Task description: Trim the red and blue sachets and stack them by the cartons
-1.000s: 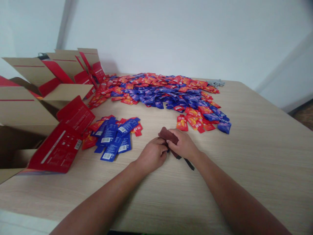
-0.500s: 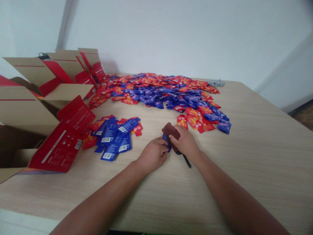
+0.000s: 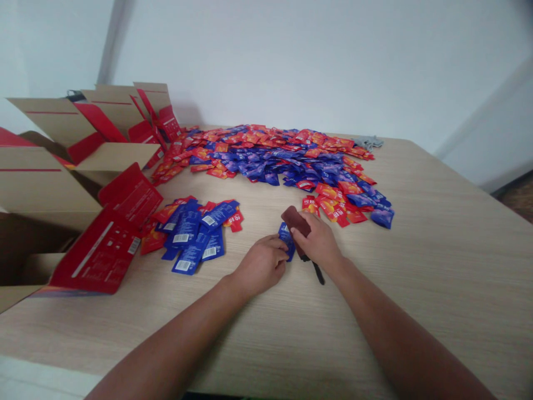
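A blue sachet (image 3: 286, 240) lies on the table with a printed side up, pinched at its left edge by my left hand (image 3: 263, 263). My right hand (image 3: 318, 240) is closed around a flat dark-brown object with a black strap (image 3: 296, 222), whose kind I cannot make out. This object leans over the right side of the sachet and hides part of it. To the left is a small pile of blue and red sachets (image 3: 189, 234), several with barcodes facing up. Just beyond my right hand lie loose red sachets (image 3: 332, 203).
Across the back of the table (image 3: 425, 244) stretches a long heap of red and blue sachets (image 3: 266, 156). Open red-and-brown cardboard boxes (image 3: 97, 253) line the left side. A grey crumpled item (image 3: 368, 143) lies at the back right, near the wall (image 3: 300, 61).
More of the blue sachet shows between my hands, its printed side now flat. The brown object has shifted slightly to the right with my right hand. My left hand has barely moved.
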Demonstrator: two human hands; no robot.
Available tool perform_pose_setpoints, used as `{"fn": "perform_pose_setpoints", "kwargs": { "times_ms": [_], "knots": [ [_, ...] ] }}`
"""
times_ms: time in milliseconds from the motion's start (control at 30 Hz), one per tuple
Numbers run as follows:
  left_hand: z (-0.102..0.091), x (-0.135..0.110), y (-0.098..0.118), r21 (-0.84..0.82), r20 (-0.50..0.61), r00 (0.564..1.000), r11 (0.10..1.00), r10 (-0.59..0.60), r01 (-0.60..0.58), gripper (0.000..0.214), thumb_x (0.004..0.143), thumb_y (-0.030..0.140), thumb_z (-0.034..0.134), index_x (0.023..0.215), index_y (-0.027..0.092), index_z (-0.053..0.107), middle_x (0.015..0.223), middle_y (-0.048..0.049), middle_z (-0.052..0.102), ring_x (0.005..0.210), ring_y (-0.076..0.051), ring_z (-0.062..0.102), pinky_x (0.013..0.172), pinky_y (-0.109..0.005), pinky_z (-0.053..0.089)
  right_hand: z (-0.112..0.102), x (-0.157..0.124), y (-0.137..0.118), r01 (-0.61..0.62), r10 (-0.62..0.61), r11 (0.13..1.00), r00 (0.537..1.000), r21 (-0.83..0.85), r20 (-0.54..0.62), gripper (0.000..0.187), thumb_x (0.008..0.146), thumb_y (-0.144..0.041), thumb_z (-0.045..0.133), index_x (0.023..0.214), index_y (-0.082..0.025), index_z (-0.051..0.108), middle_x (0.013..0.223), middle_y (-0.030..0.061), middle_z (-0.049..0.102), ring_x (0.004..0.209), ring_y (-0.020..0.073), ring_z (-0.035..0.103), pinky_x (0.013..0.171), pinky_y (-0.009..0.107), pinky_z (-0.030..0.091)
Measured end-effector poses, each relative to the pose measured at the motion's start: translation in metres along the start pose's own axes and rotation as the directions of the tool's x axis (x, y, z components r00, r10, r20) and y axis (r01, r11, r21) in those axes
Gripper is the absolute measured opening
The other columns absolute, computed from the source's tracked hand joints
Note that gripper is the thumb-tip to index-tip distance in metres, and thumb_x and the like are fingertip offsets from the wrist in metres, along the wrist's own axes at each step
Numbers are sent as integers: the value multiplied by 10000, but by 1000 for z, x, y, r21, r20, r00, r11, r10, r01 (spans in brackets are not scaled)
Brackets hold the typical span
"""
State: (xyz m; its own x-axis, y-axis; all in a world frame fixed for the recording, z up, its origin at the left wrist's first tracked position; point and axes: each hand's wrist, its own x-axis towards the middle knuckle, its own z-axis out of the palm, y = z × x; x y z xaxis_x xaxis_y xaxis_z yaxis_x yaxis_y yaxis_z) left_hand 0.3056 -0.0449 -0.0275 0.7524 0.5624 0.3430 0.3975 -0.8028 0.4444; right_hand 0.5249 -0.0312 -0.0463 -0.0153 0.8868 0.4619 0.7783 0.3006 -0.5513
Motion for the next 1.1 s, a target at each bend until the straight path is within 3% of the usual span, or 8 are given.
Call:
{"fn": "perform_pose_setpoints", "kwargs": {
  "times_ms": [200, 500, 767, 933, 1100],
  "knots": [
    [1, 1, 2, -24, 4, 1000, 999, -24, 24, 217, 882, 73, 642, 905, 210, 808, 965, -72, 757, 1051, -257, 697, 978, -392, 573, -1, -5, -15, 174, -198, 973, 967, 154, 162, 424, 921, -234, 668, 1344, -241, 653, 1227, 85, 746, 1119, 277, 700, 994, 426, 563],
    [3, 1, 0, -32, -27, 1000, 999, -12, 11, 220, 871, 56, 642, 891, 208, 800, 975, -66, 770, 1019, -249, 698, 992, -404, 561, 7, -3, -5, 91, -95, 995, 987, 40, 130, 410, 952, -335, 687, 1346, -225, 665, 1263, 118, 732, 1135, 304, 706, 1007, 461, 567],
    [4, 2, -1, -68, -47, 999, 998, 0, -3, 221, 854, 49, 650, 889, 212, 796, 990, -56, 773, 1026, -237, 715, 1006, -400, 559, 5, 4, 12, -47, 48, 998, 999, -44, 20, 441, 947, -376, 658, 1356, -212, 669, 1279, 140, 739, 1157, 340, 700, 1010, 504, 571],
    [3, 2, -2, -53, -28, 1000, 999, -6, 4, 210, 854, 57, 660, 886, 215, 796, 995, -55, 771, 1014, -236, 710, 994, -412, 554, 4, 4, 14, -34, 33, 998, 999, -58, -17, 439, 942, -378, 661, 1347, -211, 677, 1301, 152, 725, 1206, 348, 681, 1029, 507, 566],
    [4, 1, -1, -46, -30, 999, 999, -17, 16, 217, 857, 64, 663, 915, 218, 805, 1028, -55, 766, 1063, -244, 699, 1050, -429, 535, 1, 1, 3, 30, -31, 999, 999, 27, 32, 435, 929, -345, 675, 1345, -219, 670, 1271, 128, 721, 1145, 315, 697, 1024, 479, 566]
  ]
}}
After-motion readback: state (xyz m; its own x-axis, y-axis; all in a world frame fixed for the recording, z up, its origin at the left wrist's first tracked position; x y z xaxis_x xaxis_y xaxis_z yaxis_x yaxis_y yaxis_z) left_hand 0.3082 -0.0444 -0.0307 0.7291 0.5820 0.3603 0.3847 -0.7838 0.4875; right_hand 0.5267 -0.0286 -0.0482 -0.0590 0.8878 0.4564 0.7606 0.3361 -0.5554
